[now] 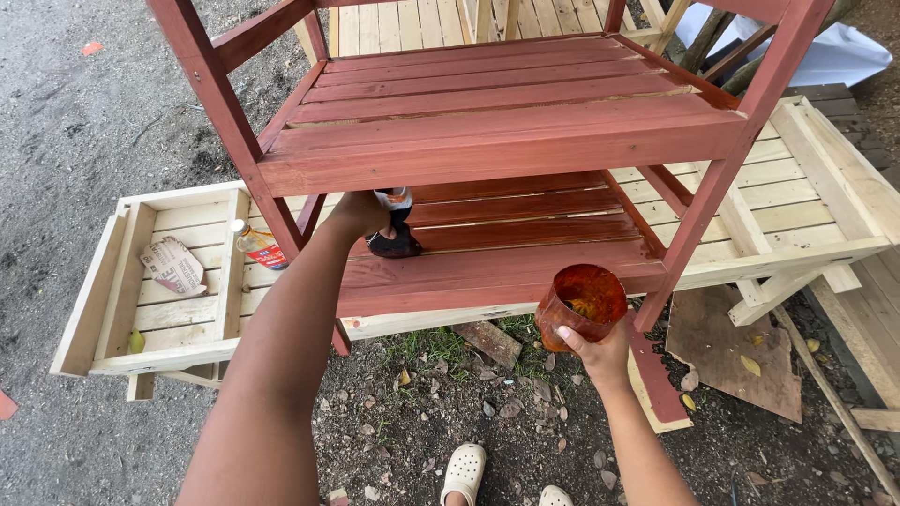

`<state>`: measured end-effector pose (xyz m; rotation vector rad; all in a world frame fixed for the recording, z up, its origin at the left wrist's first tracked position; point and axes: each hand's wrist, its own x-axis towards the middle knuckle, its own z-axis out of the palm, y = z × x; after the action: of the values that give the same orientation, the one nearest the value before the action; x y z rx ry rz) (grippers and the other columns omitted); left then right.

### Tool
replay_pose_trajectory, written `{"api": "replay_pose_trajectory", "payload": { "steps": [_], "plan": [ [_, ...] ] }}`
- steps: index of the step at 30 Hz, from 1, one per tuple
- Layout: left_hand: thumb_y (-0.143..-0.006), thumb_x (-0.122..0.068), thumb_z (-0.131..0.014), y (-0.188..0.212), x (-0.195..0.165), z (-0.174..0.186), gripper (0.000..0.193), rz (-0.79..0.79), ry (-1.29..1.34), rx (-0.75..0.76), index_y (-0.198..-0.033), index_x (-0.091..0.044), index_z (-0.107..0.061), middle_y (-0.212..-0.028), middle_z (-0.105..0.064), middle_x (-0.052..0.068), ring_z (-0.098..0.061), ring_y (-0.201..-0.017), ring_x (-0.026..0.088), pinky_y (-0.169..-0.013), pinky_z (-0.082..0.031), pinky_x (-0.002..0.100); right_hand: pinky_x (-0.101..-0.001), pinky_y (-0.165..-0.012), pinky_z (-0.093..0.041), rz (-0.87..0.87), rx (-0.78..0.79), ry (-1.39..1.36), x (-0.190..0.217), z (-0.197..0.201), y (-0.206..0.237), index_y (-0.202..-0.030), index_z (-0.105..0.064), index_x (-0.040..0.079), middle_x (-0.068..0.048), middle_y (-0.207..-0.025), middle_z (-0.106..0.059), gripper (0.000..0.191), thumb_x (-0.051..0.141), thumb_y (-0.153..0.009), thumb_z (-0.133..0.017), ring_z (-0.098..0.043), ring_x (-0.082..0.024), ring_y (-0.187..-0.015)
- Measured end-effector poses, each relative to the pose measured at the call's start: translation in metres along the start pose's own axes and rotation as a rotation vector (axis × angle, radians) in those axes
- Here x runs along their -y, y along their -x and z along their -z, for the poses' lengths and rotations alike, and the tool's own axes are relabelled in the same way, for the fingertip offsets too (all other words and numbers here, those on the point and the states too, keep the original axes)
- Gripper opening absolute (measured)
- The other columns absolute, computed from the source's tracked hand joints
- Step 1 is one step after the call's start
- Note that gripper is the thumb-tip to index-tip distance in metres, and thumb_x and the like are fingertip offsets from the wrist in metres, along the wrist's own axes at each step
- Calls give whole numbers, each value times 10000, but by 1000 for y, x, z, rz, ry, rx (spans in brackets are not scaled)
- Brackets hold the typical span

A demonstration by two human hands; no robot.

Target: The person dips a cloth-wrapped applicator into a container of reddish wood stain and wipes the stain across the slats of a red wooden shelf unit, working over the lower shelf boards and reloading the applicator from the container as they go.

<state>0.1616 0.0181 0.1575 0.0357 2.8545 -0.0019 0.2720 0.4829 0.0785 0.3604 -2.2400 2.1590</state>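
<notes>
The red-stained slatted rack (497, 122) fills the upper centre of the view; it stands on an unpainted pale wooden frame (178, 309) that extends from 9 o'clock to 3 o'clock, which appears to keep the rack off the gravel ground (75, 122) and expose its lower shelf for coating. The left hand (358, 214), near centre, reaches under the top shelf, fingers clamped on a paintbrush (394, 230) whose dark bristle head rests on a lower slat; the grip places the bristles flat against the wood. The right hand (600, 351), at about 4 o'clock, has its fingers wrapped around a stain-coated cup (581, 305), held tilted and just beside the rack's front edge, probably so the brush can be reloaded within short reach. A small bottle (258, 245) and a crumpled paper (173, 267) lie in the frame at 9 o'clock. Pale clogs (464, 473) show at 6 o'clock. The brush handle is mostly hidden by the top shelf edge, the cup's contents are hard to make out, and the rack's upper structure is cut off at 12 o'clock.
</notes>
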Motion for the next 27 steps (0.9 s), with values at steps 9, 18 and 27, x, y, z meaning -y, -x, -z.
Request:
{"api": "replay_pose_trajectory", "payload": {
  "steps": [9,18,27],
  "plan": [
    [-672,-315,-873,21,-64,-10,469,500,755,-620,-1051,-77,-736,-902,-749,143,-719,-836,321,-759,-551,429,-392,-1039,-527,28,-4,78,-1,3,0,-1384,-473,26,-129,-1293,-623,837,408,-747,-859,-631,-252,-1215],
    [-644,-418,-931,10,-61,-16,646,527,1209,-319,-1029,-14,-608,-824,-715,137,-703,-704,290,-642,-560,445,-393,-1025,-537,-5,15,86,-8,6,1,-1392,-479,20,-135,-1290,-639,839,403,-750,-860,-644,-254,-1203],
    [-537,-295,-971,32,-45,10,666,264,946,-28,-1062,-73,-626,-946,-746,118,-745,-708,231,-510,-625,351,-416,-1063,-517,-21,20,24,-6,5,2,-1413,-452,21,-141,-1329,-603,871,402,-752,-872,-610,-267,-1257]
  ]
}}
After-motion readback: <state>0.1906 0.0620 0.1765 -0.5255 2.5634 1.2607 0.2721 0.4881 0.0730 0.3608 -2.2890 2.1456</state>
